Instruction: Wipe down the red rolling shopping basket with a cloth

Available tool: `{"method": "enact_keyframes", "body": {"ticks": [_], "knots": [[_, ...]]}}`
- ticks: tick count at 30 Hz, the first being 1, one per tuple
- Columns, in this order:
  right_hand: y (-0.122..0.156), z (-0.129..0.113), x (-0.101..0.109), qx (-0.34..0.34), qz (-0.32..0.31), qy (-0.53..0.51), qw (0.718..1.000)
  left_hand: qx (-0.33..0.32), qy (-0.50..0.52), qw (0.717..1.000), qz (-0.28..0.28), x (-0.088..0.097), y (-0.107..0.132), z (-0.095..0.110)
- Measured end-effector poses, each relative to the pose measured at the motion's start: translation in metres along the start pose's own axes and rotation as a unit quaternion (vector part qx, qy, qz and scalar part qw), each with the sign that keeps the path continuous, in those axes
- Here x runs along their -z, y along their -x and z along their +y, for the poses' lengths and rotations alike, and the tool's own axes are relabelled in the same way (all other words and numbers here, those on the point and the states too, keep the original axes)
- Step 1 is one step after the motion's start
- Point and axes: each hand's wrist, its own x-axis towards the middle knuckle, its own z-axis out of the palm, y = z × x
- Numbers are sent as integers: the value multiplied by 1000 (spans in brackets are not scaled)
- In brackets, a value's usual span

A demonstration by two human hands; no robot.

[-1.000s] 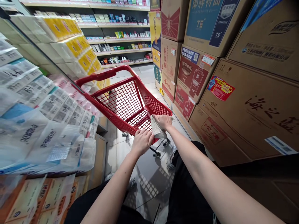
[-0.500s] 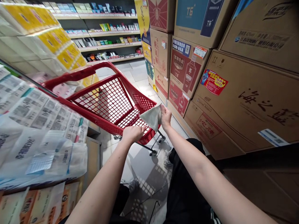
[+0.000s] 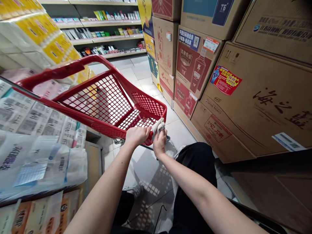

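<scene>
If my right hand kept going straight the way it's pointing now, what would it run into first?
Your right hand would most likely meet the red rim of the shopping cart almost at once. The grey cloth it holds already looks pressed against that corner, though depth is hard to judge from this view.

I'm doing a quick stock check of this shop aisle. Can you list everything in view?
shopping cart: one, red mesh, directly ahead
cloth: one, off-white, bunched at the cart's near rim
cardboard liquor cartons: many, brown with red and blue print, stacked on the right
wrapped tissue packs: many, white with grey print, stacked on the left
yellow-labelled packs: several, white and yellow, stacked upper left
shelves: several tiers, holding small multicoloured goods, far end of the aisle
floor tiles: many, pale, underfoot
trousers: one pair, black, worn
left hand: one, on the cart's rim
right hand: one, holding the cloth
</scene>
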Motion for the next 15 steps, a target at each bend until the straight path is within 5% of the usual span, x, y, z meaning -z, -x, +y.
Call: {"method": "enact_keyframes", "body": {"ticks": [9, 13, 15], "knots": [[44, -10, -1, 92, -122, -1, 988, 7, -2, 1000, -24, -2, 6, -27], [56, -1, -10, 2, -203, -46, 978, 19, -10, 999, -35, -4, 13, -41], [56, 5, -11, -59, -193, -83, 976, 17, -7, 999, -31, -6, 16, -46]]}}
